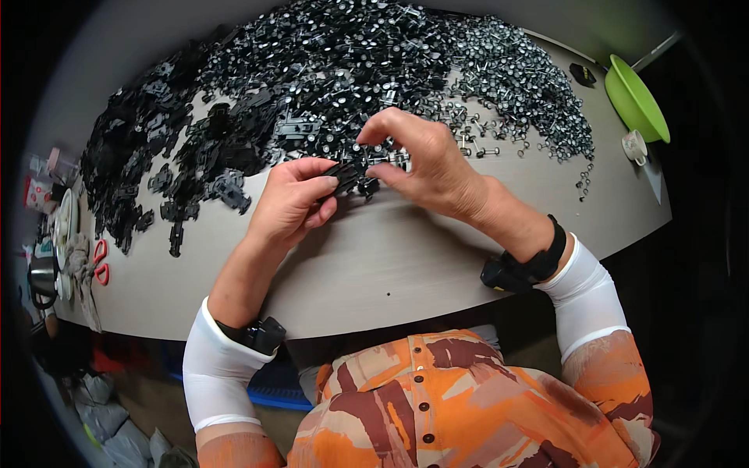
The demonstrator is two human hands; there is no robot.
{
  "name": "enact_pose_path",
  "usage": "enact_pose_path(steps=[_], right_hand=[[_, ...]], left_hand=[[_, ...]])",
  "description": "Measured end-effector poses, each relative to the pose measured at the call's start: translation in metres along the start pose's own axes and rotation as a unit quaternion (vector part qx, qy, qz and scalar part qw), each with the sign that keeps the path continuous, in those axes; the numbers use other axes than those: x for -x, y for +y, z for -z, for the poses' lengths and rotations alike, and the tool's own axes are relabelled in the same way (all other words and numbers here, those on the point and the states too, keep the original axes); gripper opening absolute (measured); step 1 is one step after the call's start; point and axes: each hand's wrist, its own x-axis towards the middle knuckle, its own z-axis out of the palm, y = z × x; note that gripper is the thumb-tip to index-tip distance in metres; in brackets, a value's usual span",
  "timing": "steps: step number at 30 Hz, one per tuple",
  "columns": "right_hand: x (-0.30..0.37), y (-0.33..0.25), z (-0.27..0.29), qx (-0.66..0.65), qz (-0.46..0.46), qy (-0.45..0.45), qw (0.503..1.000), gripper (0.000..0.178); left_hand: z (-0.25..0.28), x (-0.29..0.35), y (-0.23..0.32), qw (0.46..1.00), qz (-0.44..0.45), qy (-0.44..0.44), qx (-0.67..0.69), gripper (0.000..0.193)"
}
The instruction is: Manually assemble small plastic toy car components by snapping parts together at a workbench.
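My left hand (290, 201) pinches a small black plastic part (343, 175) between thumb and fingers, just above the grey table (374, 265). My right hand (425, 160) is curled over the same spot, its fingertips on a small black and silver piece (382, 154) beside that part. Both hands work at the near edge of a large heap of black plastic parts (234, 117). Behind my right hand spreads a pile of small metal axles with dark wheels (507, 86). Each wrist wears a black band over a white sleeve.
A green bowl (636, 97) and a small white cup (633, 146) stand at the table's right end. Red-handled scissors (101, 261), a metal kettle (43, 279) and other clutter sit at the left edge. Loose axles (476, 147) lie near my right hand.
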Motion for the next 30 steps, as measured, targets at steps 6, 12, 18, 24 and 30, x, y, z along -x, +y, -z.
enact_pose_path(steps=[6,12,18,24,30], right_hand=[[0.001,0.0,-0.02,-0.012,0.0,-0.024,1.0,0.038],[0.006,-0.002,-0.02,0.001,0.001,-0.023,1.0,0.037],[0.009,-0.005,-0.02,-0.048,-0.001,0.031,0.998,0.036],[-0.014,-0.004,-0.02,-0.187,-0.16,0.083,0.966,0.03],[-0.034,-0.011,-0.023,-0.238,-0.179,0.055,0.953,0.023]], left_hand=[[-0.003,0.006,0.004,1.0,0.01,0.014,-0.022,0.013],[-0.002,0.007,0.002,1.0,0.007,-0.022,0.021,0.016],[0.0,0.007,0.004,0.996,0.017,-0.061,0.061,0.017],[-0.016,0.002,0.008,0.976,-0.173,0.041,0.124,0.028],[-0.006,0.004,0.007,0.962,-0.215,0.026,0.166,0.033]])
